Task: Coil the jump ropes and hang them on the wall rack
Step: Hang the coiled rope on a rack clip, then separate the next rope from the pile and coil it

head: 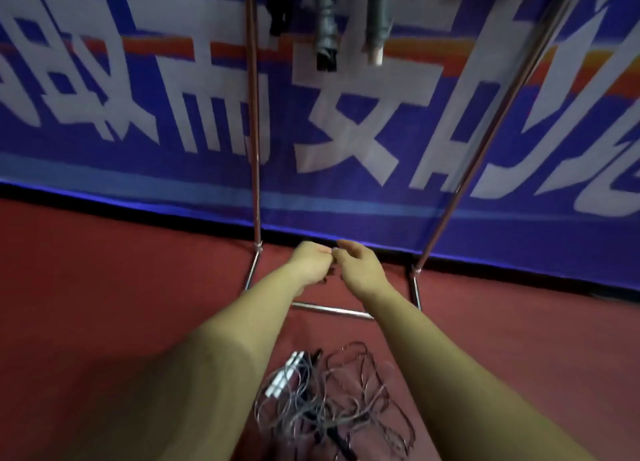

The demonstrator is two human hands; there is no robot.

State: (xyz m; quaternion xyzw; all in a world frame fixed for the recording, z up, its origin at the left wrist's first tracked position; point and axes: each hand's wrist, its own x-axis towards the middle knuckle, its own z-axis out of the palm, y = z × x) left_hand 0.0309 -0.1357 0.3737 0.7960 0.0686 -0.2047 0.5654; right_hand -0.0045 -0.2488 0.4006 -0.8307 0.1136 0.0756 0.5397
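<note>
Head view, looking down at the rack (255,114), a frame of bright metal tube with two uprights and a low crossbar (332,310) at its foot. Behind the rack hangs a blue banner (104,96) with large white characters and an orange stripe; the rack stands on a red floor (104,287)

Both bare forearms reach forward to the foot of the rack, between its uprights and just beyond the crossbar. The left hand (310,264) and right hand (362,268) meet there, fingers curled and fingertips touching one another. A small dark bit shows under the left hand; whether either hand pinches a cord cannot be told, as the spot is blurred

The ropes (332,405) lie on the floor in front of the rack, on the near side of the crossbar and between the forearms. They form a loose tangle of thin grey and dark cords, uncoiled. Two white handles (284,374) lie side by side at the left edge of the tangle, partly under the left forearm

Near the top of the rack, between the uprights, three dark hung items (325,27) dangle in front of the banner. Their upper ends are cut off by the frame edge, and their kind cannot be told
</note>
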